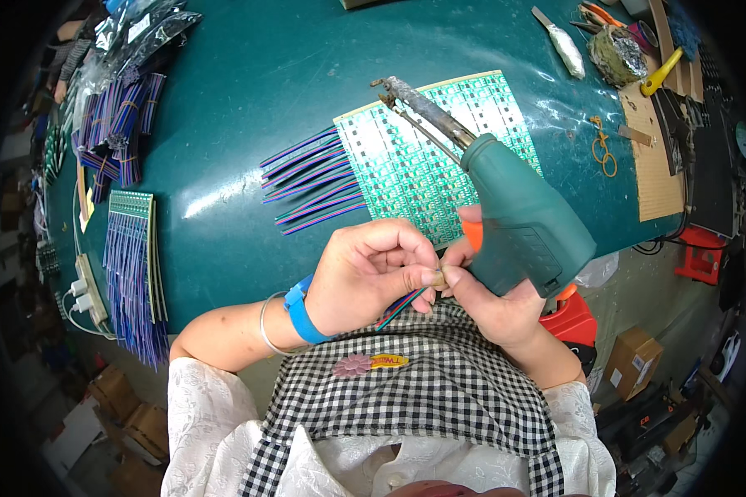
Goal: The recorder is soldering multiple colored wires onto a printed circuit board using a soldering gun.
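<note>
My left hand (352,269) is closed, pinching a short strip of coloured ribbon wire (398,310) whose tail hangs below the fingers. My right hand (506,313) grips a green soldering gun (532,222) with an orange trigger. Its thumb and fingertip also meet the left fingertips at the wire's end, which they mostly hide. The gun's metal barrel points up and left, over a panel of small green circuit boards (406,170) on the table. Ribbon wires (319,178) stick out from the panel's left edge.
Another wired board panel (133,273) lies at the left table edge, beside a white power strip (89,290). Wire bundles (116,120) are piled behind it. Orange-handled scissors (603,153), a yellow-handled tool (661,73) and cardboard (659,186) lie at the right.
</note>
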Demonstrator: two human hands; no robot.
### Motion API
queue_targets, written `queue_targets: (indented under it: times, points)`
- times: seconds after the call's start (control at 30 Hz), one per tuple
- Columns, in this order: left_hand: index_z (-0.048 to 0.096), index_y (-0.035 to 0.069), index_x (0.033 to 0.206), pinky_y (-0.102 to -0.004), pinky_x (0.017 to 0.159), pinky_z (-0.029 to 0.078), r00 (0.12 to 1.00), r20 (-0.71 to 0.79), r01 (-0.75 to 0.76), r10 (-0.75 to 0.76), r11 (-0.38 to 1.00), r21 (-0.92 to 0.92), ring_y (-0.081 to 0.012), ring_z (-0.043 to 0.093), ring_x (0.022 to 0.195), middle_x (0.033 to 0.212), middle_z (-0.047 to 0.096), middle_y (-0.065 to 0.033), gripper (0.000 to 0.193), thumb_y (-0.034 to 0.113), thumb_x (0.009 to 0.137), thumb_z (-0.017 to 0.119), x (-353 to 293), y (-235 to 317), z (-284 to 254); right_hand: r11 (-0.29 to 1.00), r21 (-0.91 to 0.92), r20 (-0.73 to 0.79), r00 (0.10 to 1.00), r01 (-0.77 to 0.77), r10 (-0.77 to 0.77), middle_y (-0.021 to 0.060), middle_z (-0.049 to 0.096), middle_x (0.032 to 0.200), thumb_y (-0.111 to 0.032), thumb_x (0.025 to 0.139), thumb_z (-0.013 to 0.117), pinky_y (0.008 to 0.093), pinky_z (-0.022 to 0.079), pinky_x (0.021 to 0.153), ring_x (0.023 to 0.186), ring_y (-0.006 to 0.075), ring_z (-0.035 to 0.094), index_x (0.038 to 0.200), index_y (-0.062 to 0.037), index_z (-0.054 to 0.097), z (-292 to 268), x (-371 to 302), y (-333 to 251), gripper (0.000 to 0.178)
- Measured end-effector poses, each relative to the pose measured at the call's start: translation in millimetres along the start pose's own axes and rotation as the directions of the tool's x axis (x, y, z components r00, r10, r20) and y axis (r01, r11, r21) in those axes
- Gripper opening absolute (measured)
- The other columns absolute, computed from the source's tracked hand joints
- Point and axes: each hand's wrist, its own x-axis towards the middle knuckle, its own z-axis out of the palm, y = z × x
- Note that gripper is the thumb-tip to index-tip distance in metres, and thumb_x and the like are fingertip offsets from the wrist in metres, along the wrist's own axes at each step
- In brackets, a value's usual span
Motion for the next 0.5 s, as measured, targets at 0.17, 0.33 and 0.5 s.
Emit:
queue_targets:
  times: [0.17,0.33,0.5]
  points:
    - [0.063,-0.004,0.095,-0.0265,0.062,0.06,1.0,-0.011,0.017,-0.017,0.999,0.028,-0.0141,0.069,0.075,0.089,0.067,-0.009,0.005,-0.005,0.091,0.067,-0.7,4.4,-0.2,0.996,-0.084,0.005,1.0,0.016,-0.016,0.0052,0.07,0.084,0.004,0.084,0.072,0.0264,0.054,0.061,0.072,0.0107,0.066,0.096,0.0005,0.067,-6.2,-1.9,3.9,0.013]
    - [0.065,-0.004,0.093,-0.0266,0.06,0.06,0.999,-0.019,0.045,-0.044,0.998,0.037,-0.0139,0.069,0.072,0.084,0.069,-0.0098,0.004,-0.005,0.09,0.068,-0.5,4.2,0.1,0.989,-0.137,0.064,0.997,0.045,-0.036,0.0069,0.069,0.088,0.004,0.084,0.072,0.0267,0.054,0.063,0.074,0.0126,0.066,0.103,0.0011,0.063,-10.3,-2.0,6.9,0.021]
    - [0.065,-0.004,0.09,-0.0264,0.059,0.06,0.996,-0.015,0.094,-0.093,0.995,0.023,-0.0131,0.069,0.068,0.08,0.07,-0.0099,0.004,-0.004,0.09,0.069,0.4,9.9,-2.1,0.926,-0.315,0.305,0.946,0.207,-0.108,0.0132,0.062,0.099,0.011,0.088,0.062,0.0273,0.054,0.068,0.08,0.0165,0.065,0.141,0.0052,0.039,-24.1,-1.1,11.4,0.058]
